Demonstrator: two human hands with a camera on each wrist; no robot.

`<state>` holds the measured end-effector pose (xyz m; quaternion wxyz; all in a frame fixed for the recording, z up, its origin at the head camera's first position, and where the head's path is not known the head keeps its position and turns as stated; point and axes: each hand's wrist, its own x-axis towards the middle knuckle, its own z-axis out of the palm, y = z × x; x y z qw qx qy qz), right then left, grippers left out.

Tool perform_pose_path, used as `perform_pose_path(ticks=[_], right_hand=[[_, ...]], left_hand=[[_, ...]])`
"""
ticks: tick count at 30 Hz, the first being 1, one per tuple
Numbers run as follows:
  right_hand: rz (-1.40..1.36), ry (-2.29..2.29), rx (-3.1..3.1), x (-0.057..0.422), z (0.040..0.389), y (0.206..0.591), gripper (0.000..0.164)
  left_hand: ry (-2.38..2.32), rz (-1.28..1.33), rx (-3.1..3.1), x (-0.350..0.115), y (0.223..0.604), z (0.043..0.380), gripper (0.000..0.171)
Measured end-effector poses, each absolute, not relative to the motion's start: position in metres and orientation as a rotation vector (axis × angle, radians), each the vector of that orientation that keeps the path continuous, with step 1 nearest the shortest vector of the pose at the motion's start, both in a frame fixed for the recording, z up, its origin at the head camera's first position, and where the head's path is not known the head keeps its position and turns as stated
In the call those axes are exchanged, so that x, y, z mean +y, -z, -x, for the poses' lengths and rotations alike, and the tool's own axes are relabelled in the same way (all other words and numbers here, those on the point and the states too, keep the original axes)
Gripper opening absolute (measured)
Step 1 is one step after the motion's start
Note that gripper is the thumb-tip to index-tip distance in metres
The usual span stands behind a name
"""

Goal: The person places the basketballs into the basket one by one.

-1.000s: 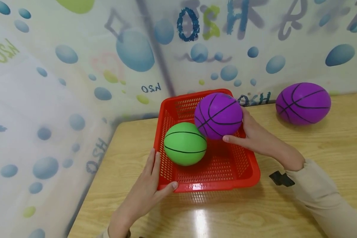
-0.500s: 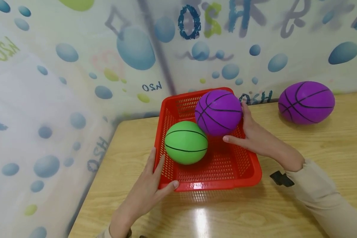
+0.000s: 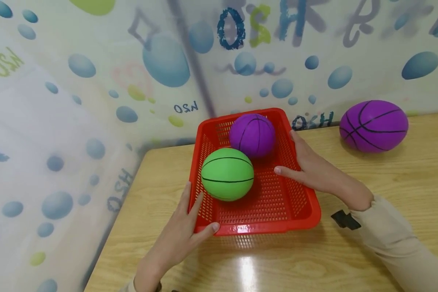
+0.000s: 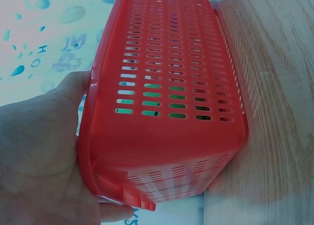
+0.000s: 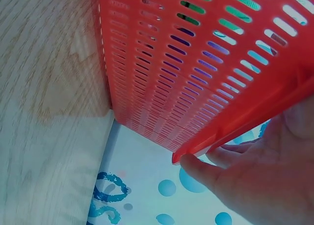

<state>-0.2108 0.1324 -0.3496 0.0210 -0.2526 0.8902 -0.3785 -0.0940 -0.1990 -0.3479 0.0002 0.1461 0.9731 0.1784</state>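
Observation:
In the head view a red plastic basket [image 3: 302, 222] stands on the table with two basketballs inside. The green basketball [image 3: 227, 174] lies toward the left, and a purple basketball [image 3: 252, 136] sits behind it, near the back wall. My left hand [image 3: 171, 231] rests on the near left corner, its thumb on the front rim and its fingers extended along the left rim. Over the right rim is my right hand [image 3: 314, 168], thumb spread above the inside and fingers extended along the edge. It holds no ball. Through the slots in the right wrist view, green [image 5: 245, 2] shows.
Another purple basketball [image 3: 374, 126] lies on the wooden table [image 3: 387, 186] to the right, close to the wall. The patterned wall [image 3: 160, 134] runs behind the table and along its left side. A small black piece [image 3: 345, 220] is beside the right sleeve.
The purple basketball has left my right hand and dropped into the back of the basket. My right hand stays over the right rim. My left hand has hardly moved.

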Motion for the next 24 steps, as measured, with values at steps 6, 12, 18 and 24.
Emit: perform_pose_path(ticks=[6, 12, 18, 24], right_hand=[[0.761, 1.106, 2.772, 0.134, 0.210, 0.347, 0.100], [0.774, 1.122, 2.764, 0.137, 0.209, 0.347, 0.097], [0.774, 1.139, 2.740, 0.140, 0.211, 0.346, 0.097], [0.677, 1.164, 2.740, 0.150, 0.217, 0.343, 0.093]], left_hand=[[-0.548, -0.467, 3.061, -0.200, 0.349, 0.094, 0.086], [-0.544, -0.469, 3.057, -0.199, 0.349, 0.094, 0.086], [-0.556, -0.471, 3.049, -0.199, 0.349, 0.094, 0.086], [-0.557, -0.445, 3.041, -0.199, 0.349, 0.094, 0.086]])
